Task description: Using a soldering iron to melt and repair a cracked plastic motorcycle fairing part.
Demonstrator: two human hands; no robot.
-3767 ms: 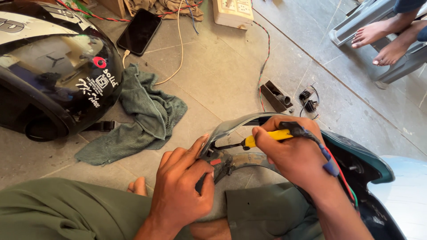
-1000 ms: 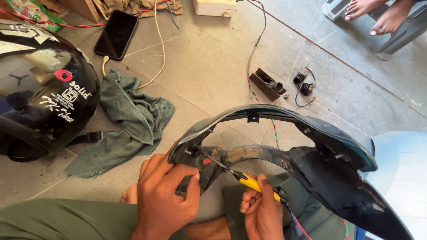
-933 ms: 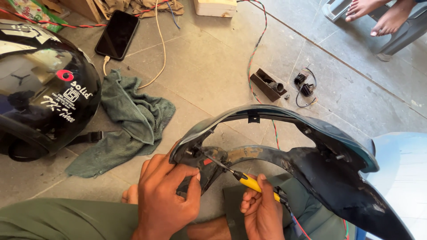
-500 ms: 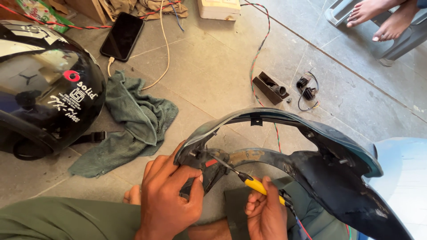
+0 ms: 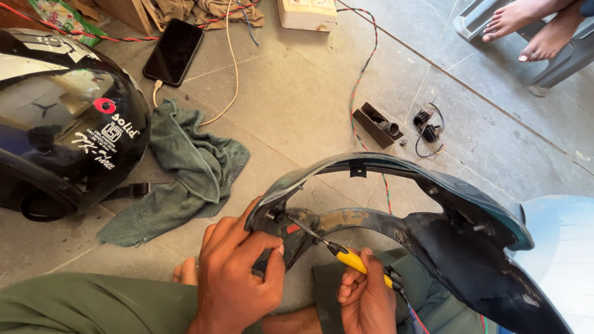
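The left hand (image 5: pixel 238 278) is wrapped tight around the near end of a big dark curved plastic cover (image 5: pixel 433 204), which rests across the person's lap just above the floor (image 5: pixel 297 99). The right hand (image 5: pixel 365 300) is closed around the yellow handle of a screwdriver (image 5: pixel 337 250). The tip of the screwdriver touches a spot on the cover just beside the left hand's fingers.

On the floor to the left sits a shiny black helmet (image 5: pixel 62 117), and a green rag (image 5: pixel 179 173) lies crumpled just beside it. A black phone (image 5: pixel 174 51) lies near the top edge with a pale cable plugged in. A small black box (image 5: pixel 377 124) lies open on the floor beyond the cover, with a small dark part inside it. A tiny black part with wires (image 5: pixel 428 128) lies near it. Another person's bare feet (image 5: pixel 526 25) show in the top right corner.
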